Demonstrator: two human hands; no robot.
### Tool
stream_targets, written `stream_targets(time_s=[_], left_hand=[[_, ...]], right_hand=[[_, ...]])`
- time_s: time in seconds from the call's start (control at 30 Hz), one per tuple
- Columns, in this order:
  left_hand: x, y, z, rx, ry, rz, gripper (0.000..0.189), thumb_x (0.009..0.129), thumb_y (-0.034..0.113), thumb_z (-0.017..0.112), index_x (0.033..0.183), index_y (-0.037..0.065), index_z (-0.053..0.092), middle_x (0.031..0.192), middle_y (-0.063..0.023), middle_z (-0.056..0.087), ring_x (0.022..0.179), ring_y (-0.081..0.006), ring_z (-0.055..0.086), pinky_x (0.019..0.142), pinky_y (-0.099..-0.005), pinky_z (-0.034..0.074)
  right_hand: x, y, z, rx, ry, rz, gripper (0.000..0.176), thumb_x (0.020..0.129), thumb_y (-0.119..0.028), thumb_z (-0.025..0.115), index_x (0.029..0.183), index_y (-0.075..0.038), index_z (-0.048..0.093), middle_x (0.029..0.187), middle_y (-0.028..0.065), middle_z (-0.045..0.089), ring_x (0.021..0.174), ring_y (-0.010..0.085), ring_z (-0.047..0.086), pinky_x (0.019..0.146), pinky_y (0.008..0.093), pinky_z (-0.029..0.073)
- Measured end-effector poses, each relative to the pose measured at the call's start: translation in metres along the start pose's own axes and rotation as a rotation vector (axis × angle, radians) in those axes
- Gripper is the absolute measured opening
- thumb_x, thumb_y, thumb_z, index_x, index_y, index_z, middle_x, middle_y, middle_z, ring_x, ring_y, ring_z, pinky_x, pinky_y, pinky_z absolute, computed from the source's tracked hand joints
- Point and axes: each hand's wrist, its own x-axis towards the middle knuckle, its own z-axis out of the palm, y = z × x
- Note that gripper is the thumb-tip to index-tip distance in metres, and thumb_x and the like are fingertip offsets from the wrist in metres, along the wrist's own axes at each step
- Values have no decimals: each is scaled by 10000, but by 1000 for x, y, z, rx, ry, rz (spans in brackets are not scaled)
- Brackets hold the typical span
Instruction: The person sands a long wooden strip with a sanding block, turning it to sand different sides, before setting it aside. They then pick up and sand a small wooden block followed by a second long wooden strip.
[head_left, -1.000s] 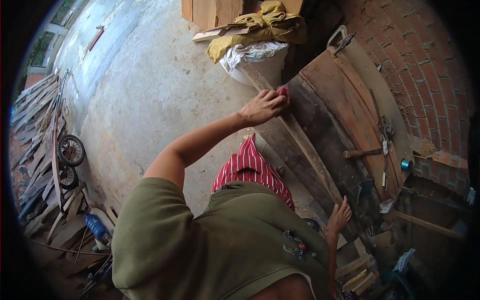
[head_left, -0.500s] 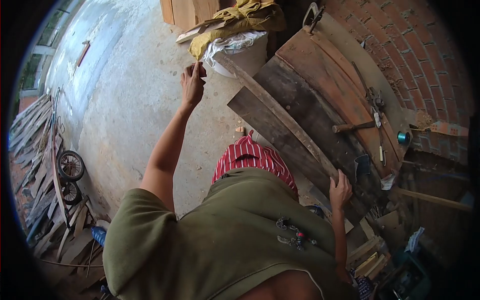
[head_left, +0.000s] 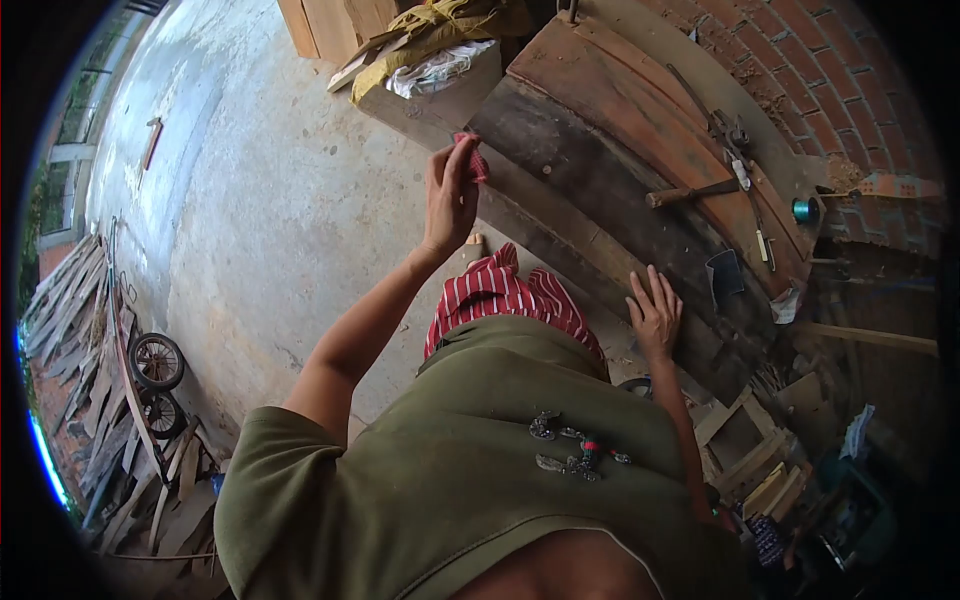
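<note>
A long brown wooden plank [head_left: 560, 218] lies slantwise along the front of the workbench, its far end reaching out near the white sack. My left hand [head_left: 450, 200] is closed around a small red folded piece [head_left: 476, 165], like cloth or sandpaper, and is over the plank near its far part. At the plank's near part my right hand [head_left: 657, 312] rests with fingers spread and nothing gripped. Beside the plank runs the dark, worn bench board [head_left: 590, 165].
On the bench are a wooden-handled hammer [head_left: 690, 193], a blue-grey sheet [head_left: 724, 276] and a teal spool [head_left: 803, 210]. A white sack [head_left: 440, 68] stands beyond. Wheels [head_left: 157, 361] and stacked wood strips [head_left: 75, 330] are at left, a brick wall [head_left: 830, 90] at right.
My left hand has moved right, with the red piece, to above the plank. The plank now shows its broad face instead of a narrow edge. My right hand's fingers have spread flat.
</note>
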Motion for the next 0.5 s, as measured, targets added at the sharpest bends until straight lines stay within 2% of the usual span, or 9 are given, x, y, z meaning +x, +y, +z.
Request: stream_targets(time_s=[0.1,0.13,0.2,0.23,0.27,0.33,0.37,0.43,0.5], left_hand=[[-4,51,48,-42,-287,236,662,816,-14,590,1441,131,431,1275,-167,498,1112,-333,510,973,-417,425],[-6,72,64,-53,-415,337,664,816,26,601,1447,144,428,1284,-151,495,1114,-315,507,958,-408,428],[-16,105,105,-61,-603,563,655,817,113,608,1448,167,441,1295,-109,494,1106,-280,501,919,-385,434],[-27,110,130,-58,-664,686,643,819,160,605,1444,176,455,1296,-85,495,1095,-262,498,895,-371,437],[-40,107,153,-62,-668,685,643,819,160,605,1444,176,455,1296,-85,495,1095,-262,498,895,-371,437],[-55,92,185,5,-750,902,593,831,184,576,1420,190,501,1289,-44,498,1090,-238,488,886,-351,428],[-49,84,178,13,-746,899,593,831,184,576,1420,190,501,1289,-44,498,1090,-238,488,886,-351,428],[-36,52,140,170,-816,679,570,828,137,562,1394,202,539,1286,-24,503,1107,-239,478,907,-343,419],[-22,12,99,215,-774,510,592,809,91,564,1390,205,542,1339,-28,492,1137,-262,469,958,-366,409]], right_hand=[[-2,-2,3,52,16,57,522,859,-235,704,1364,-258,574,1462,76,475,1276,297,498,1007,454,414],[-3,-3,3,47,12,63,522,859,-235,704,1364,-258,574,1462,76,475,1276,297,498,1007,454,414],[-4,-6,6,233,66,174,522,882,-190,665,1390,-181,544,1462,134,450,1301,337,466,1053,471,384],[-5,-6,6,231,63,177,522,882,-190,665,1390,-181,544,1462,134,450,1301,337,466,1053,471,384],[-7,-7,7,208,107,164,527,879,-191,666,1390,-161,540,1456,139,452,1303,340,463,1061,462,384],[-8,-8,6,187,151,144,532,876,-191,666,1390,-141,535,1451,143,455,1306,342,460,1069,453,385],[-10,-9,1,178,107,164,529,886,-195,656,1397,-142,528,1448,141,457,1308,345,459,1075,456,383],[-8,-11,3,185,63,193,526,895,-199,645,1404,-144,522,1446,139,460,1309,347,457,1080,459,381],[-7,-9,6,142,94,161,517,911,-205,630,1412,-153,516,1438,132,472,1305,352,463,1077,463,388]])
